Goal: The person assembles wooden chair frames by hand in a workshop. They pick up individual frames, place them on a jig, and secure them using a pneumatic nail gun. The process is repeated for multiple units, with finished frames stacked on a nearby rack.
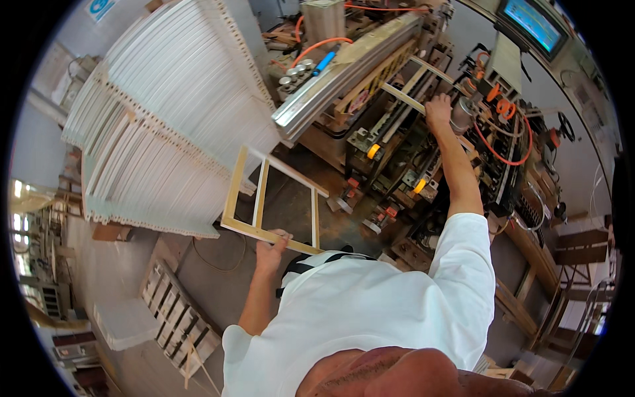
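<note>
My left hand [271, 250] is closed round the near bar of a pale wooden frame [246, 229], held tilted in front of my body. This frame is rectangular, with crossbars between its long sides and open gaps. Out to the right, my right hand [438, 111] reaches over a machine [390, 129] with metal rails and yellow knobs. Its fingers are curled at the corner of a second wooden frame [403, 98], which lies on the rails. The far part of that second frame is partly covered by the machine's parts.
Tall stacks of white slatted pieces [178, 66] stand on the left. A long metal beam [350, 73] with a blue handle crosses ahead. Orange hoses [529, 142] loop at the right, below a lit screen [532, 23]. A slatted pallet [178, 314] lies lower left.
</note>
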`<state>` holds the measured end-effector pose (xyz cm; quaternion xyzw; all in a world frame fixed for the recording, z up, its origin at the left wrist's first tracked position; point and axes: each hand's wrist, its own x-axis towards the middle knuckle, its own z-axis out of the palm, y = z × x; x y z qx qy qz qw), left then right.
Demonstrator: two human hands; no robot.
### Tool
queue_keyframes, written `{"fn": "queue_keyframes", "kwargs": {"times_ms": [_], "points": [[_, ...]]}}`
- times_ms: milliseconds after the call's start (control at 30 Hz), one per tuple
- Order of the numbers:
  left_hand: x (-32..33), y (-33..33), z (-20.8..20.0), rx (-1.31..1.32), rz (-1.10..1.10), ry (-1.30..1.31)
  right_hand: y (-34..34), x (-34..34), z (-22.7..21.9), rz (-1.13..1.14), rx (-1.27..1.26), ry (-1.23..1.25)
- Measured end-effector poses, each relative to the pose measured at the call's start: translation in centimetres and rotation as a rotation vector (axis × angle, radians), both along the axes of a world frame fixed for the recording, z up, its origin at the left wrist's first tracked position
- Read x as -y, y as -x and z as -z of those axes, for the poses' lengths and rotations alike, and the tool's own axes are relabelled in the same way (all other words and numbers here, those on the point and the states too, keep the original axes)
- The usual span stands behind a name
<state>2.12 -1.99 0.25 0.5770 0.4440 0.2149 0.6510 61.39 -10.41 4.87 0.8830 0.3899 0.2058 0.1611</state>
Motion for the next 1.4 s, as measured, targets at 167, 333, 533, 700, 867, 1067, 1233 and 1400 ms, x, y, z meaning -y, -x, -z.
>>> {"fn": "queue_keyframes", "kwargs": {"times_ms": [167, 333, 533, 700, 867, 1067, 1233, 1400], "points": [[-1.3, 5.8, -7.8, 0.145, -0.006, -0.245, -1.7, -0.6, 0.8, 0.066, 0.015, 0.122], [-3.6, 14.0, -17.6, 0.109, -0.102, -0.473, 3.9, -1.8, -4.4, 0.151, -0.075, 0.169], [-9.3, 23.9, -25.5, 0.381, -0.322, -0.611, 6.9, -4.3, -3.6, -0.336, -0.066, -0.443], [-21.8, 30.7, -30.5, 0.6, -0.499, -0.69, 20.6, -7.6, -3.2, -0.557, -0.445, -0.799], [-38.0, 33.3, -32.6, 0.53, -0.441, -0.519, 32.5, -6.7, -1.1, -0.619, -0.555, -0.807], [-48.9, 30.5, -30.0, 0.33, -0.465, -0.31, 40.7, -2.3, 1.0, -0.412, -0.715, -0.71], [-53.7, 27.4, -28.3, 0.242, -0.635, -0.451, 42.0, 2.5, 2.7, -0.282, -0.696, -0.729], [-55.4, 27.3, -26.1, 0.397, -0.63, -0.507, 43.6, 6.5, 2.9, -0.168, -0.706, -0.798]]}}
